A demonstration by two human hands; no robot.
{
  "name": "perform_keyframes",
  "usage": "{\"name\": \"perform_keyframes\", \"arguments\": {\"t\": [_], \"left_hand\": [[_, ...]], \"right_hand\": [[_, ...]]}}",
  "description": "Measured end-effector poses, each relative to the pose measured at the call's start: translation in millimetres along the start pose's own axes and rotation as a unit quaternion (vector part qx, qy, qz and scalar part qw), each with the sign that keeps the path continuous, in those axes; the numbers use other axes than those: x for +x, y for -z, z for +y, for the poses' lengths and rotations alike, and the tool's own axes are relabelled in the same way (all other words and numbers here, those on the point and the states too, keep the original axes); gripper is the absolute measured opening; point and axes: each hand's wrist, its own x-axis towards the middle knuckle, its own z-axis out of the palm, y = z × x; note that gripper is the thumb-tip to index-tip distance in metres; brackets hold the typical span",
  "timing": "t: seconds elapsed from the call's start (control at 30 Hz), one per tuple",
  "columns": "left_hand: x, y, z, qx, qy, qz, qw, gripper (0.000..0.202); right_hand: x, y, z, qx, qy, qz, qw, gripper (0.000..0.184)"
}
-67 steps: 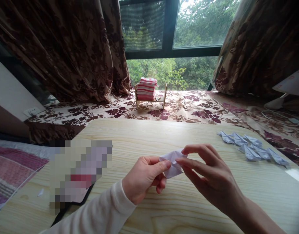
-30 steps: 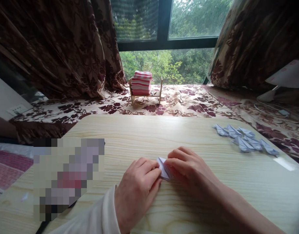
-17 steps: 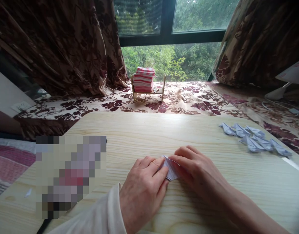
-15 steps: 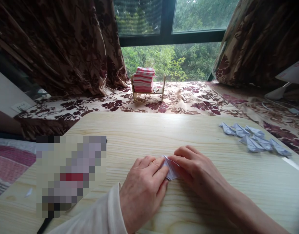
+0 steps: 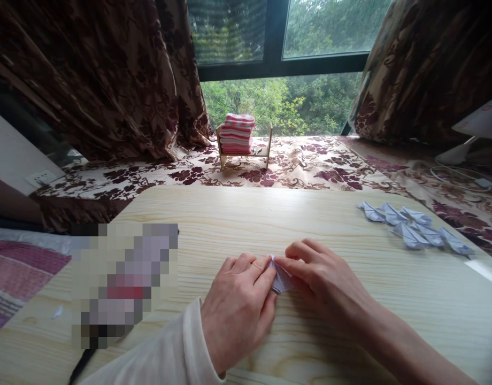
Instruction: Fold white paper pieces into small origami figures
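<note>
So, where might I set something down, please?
The table has bare wood beyond the left hand and right hand, up to its far edge, and between the right forearm and folded pieces. It's crowded where both hands touch paper.

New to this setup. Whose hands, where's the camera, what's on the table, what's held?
No machine: these are a person's two bare hands. Every picture comes from one camera worn on the head, looking forward and down. The left hand and right hand both have fingers on a small folded white paper at the table; whether either pinches it is hidden. Six folded paper pieces lie to the right. To the left are a white scrap and a pixelated patch hiding something I can't identify. Beyond the table, a small rack holds striped cloths.
</note>
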Motion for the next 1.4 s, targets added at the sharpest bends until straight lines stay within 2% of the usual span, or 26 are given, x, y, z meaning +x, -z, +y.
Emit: {"name": "perform_keyframes", "arguments": {"t": [0.5, 0.9, 1.03, 1.4], "left_hand": [[0.1, -0.9, -1.2, 0.003, -0.005, -0.002, 1.000, 0.031], [1.4, 1.3, 0.3, 0.003, 0.001, -0.011, 1.000, 0.030], [1.2, 1.1, 0.4, 0.001, 0.001, -0.013, 1.000, 0.030], [1.5, 2.7, 0.2, 0.007, 0.002, -0.018, 1.000, 0.029]], "right_hand": [[-6.2, 0.9, -13.2, -0.060, 0.022, 0.021, 0.998, 0.009], [-15.5, 0.5, -17.4, -0.009, 0.010, 0.049, 0.999, 0.024], [-15.0, -0.6, -16.4, -0.002, 0.017, 0.054, 0.998, 0.024], [-16.0, 0.0, -18.5, 0.013, 0.010, 0.024, 1.000, 0.024]]}}
